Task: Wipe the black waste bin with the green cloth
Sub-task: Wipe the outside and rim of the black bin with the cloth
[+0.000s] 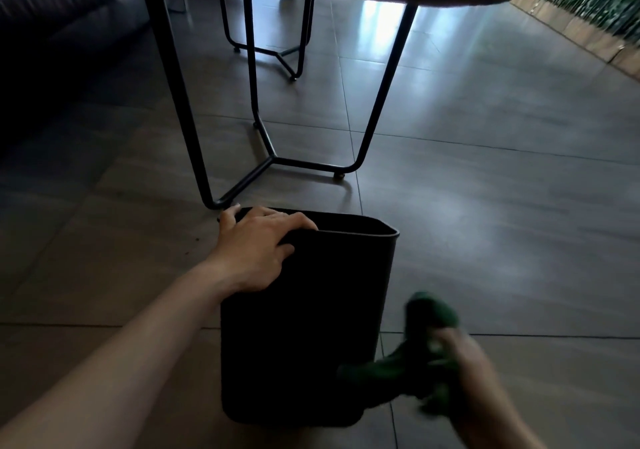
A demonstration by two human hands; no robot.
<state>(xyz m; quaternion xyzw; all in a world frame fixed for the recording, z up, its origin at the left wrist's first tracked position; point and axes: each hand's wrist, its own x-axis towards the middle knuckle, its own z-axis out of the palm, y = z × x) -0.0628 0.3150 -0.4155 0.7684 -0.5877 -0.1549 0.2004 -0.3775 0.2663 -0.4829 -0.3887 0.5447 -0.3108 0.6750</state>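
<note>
The black waste bin (304, 327) stands upright on the tiled floor at the lower middle of the head view, its open top facing up. My left hand (258, 246) grips the bin's near left rim, fingers curled over the edge. My right hand (460, 372) is blurred at the lower right, closed around the crumpled green cloth (420, 355). The cloth hangs beside the bin's lower right corner; whether it touches the wall I cannot tell.
A table with thin black metal legs (270, 157) stands just beyond the bin, its foot close to the bin's far left corner. A dark sofa (59, 22) lies at the far left. A green plant wall (588, 1) lines the far right. Grey floor tiles (502, 206) spread to the right.
</note>
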